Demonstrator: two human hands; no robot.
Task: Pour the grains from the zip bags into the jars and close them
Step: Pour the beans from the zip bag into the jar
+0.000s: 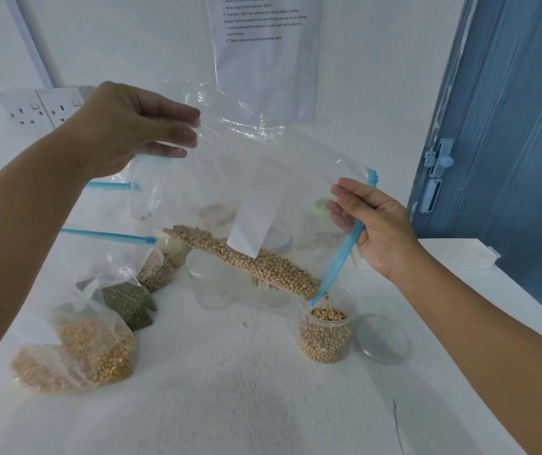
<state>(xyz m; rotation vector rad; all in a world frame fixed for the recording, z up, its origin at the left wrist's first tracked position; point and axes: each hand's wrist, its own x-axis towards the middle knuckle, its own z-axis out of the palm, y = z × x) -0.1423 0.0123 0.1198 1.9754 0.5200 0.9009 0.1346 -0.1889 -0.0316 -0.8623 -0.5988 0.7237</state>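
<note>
A clear zip bag (263, 178) with a blue zip strip hangs tilted over the table. My left hand (131, 126) pinches its raised bottom corner. My right hand (374, 224) holds the blue zip edge at the bag's mouth. Tan soybeans (246, 261) lie along the bag's lower fold and spill from its lowest corner into an open clear jar (325, 326), which is more than half full. The jar's clear lid (383, 339) lies flat on the table just right of it.
Left on the white table (230, 389) lie a bag of yellow grains (76, 353), a bag of green grains (128, 303) and bags of pale grains (158, 267). Empty clear jars (210, 280) stand behind the pouring bag. A blue door (509, 126) is at right.
</note>
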